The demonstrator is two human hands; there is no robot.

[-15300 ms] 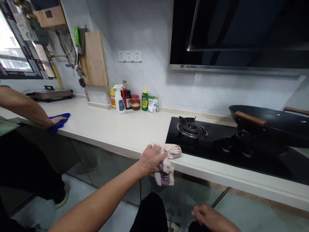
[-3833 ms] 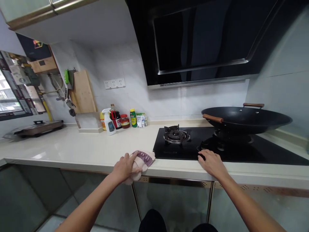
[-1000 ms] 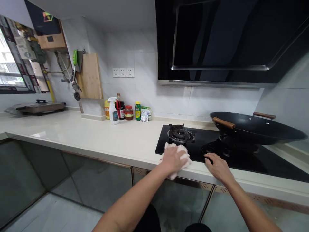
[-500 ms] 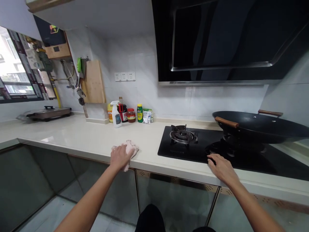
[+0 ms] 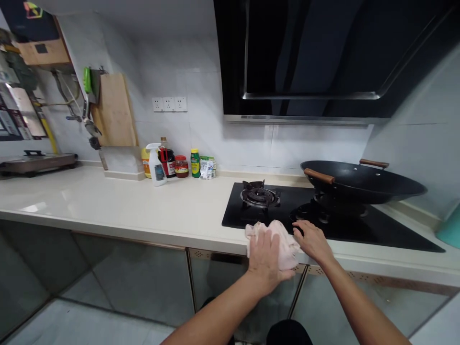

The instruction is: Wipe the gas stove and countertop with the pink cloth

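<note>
My left hand (image 5: 265, 261) grips a crumpled pale pink cloth (image 5: 287, 247) at the counter's front edge, in front of the stove's left part. Part of the cloth drapes over the edge. My right hand (image 5: 313, 239) rests on the front rim of the black gas stove (image 5: 283, 215), just right of the cloth. Its fingers are slightly bent and hold nothing that I can see. Behind the cloth is the left burner (image 5: 260, 195), bare of any pot. A large black wok (image 5: 366, 184) with wooden handles sits over the right burner.
Along the wall stand a white spray bottle (image 5: 156, 165), a dark sauce bottle (image 5: 168, 160), a red-lidded jar (image 5: 181, 167) and a green bottle (image 5: 195, 164). A cutting board (image 5: 114, 110) hangs at the left. The black range hood (image 5: 305, 57) overhangs the stove.
My left hand has carried the cloth rightward along the counter's edge, from left of the stove to beside my right hand. The view has shifted to the right. My right hand stays by the stove's front rim.
</note>
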